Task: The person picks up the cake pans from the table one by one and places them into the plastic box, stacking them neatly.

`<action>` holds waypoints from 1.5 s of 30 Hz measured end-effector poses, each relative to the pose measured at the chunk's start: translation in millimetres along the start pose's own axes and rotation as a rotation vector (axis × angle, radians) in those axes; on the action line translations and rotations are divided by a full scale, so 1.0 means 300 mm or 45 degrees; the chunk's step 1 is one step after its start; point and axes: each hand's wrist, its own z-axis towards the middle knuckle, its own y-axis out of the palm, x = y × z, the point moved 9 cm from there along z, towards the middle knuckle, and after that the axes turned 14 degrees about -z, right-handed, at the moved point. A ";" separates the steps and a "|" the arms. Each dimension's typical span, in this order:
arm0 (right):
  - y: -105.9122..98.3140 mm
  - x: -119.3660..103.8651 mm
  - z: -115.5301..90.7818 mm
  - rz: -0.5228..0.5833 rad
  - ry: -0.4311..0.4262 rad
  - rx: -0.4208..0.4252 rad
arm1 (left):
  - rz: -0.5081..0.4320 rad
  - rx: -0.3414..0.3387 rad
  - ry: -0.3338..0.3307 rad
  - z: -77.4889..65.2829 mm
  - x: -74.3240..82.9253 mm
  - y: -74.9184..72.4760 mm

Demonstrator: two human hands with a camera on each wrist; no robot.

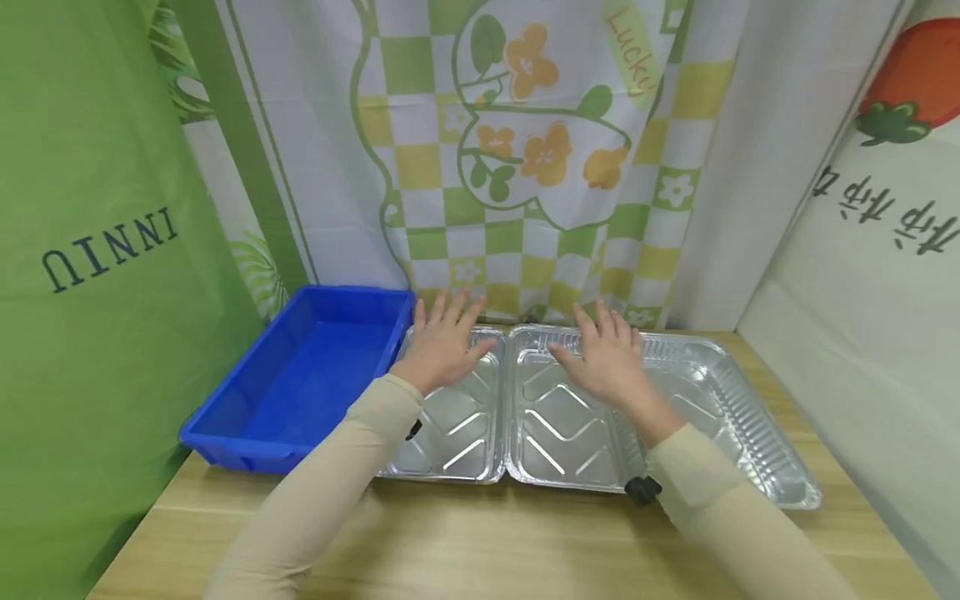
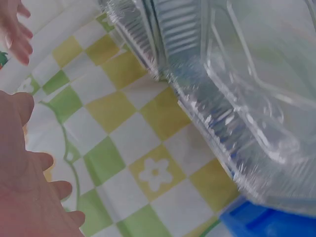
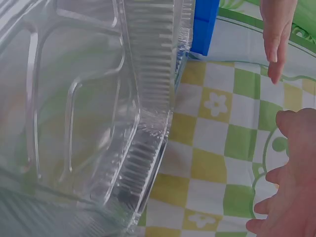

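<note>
Both bare hands are held over shiny foil trays, fingers straight and spread, nothing in them. My left hand [image 1: 444,343] is above the left foil tray [image 1: 457,417], which the forearm partly covers. My right hand [image 1: 606,358] is over the foil tray to its right [image 1: 562,425], palm down. In the left wrist view, the left hand [image 2: 34,173] shows along the left edge, apart from the ribbed tray wall. The right wrist view has the right hand [image 3: 291,177] at the right edge, likewise apart from the tray.
A blue plastic bin [image 1: 300,383] stands left of the foil trays on a wooden table [image 1: 465,542]. Ribbed foil walls [image 1: 757,417] continue toward the right. Behind hangs a checked, flowered curtain [image 1: 525,242]; green cloth [image 1: 112,333] hangs at the left and white cloth [image 1: 862,317] at the right.
</note>
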 end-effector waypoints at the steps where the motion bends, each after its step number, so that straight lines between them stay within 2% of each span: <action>1: -0.009 0.009 -0.007 0.015 -0.005 0.000 | -0.004 0.005 0.003 -0.005 -0.003 -0.013; 6: -0.056 0.114 -0.060 0.109 -0.026 -0.026 | -0.010 0.010 0.001 -0.043 -0.031 -0.098; 10: -0.088 0.268 -0.117 0.174 0.004 -0.056 | -0.023 0.044 -0.024 -0.097 -0.107 -0.205; 16: -0.101 0.504 -0.237 0.306 0.062 -0.082 | -0.075 0.156 -0.096 -0.250 -0.330 -0.359; 22: -0.034 0.705 -0.397 0.494 0.182 -0.233 | -0.183 0.187 -0.254 -0.430 -0.570 -0.437; 26: 0.041 0.788 -0.490 0.568 0.222 -0.363 | -0.233 0.196 -0.339 -0.536 -0.711 -0.444; 32: 0.124 0.868 -0.576 0.611 0.281 -0.397 | -0.308 0.218 -0.408 -0.661 -0.868 -0.424; 38: 0.198 0.916 -0.628 0.600 0.309 -0.444 | -0.368 0.176 -0.425 -0.739 -0.947 -0.370; 41: 0.229 0.930 -0.651 0.689 0.316 -0.411 | -0.401 0.142 -0.447 -0.770 -0.982 -0.337; 45: 0.253 0.936 -0.673 0.878 0.324 -0.344 | -0.465 0.103 -0.490 -0.802 -1.022 -0.297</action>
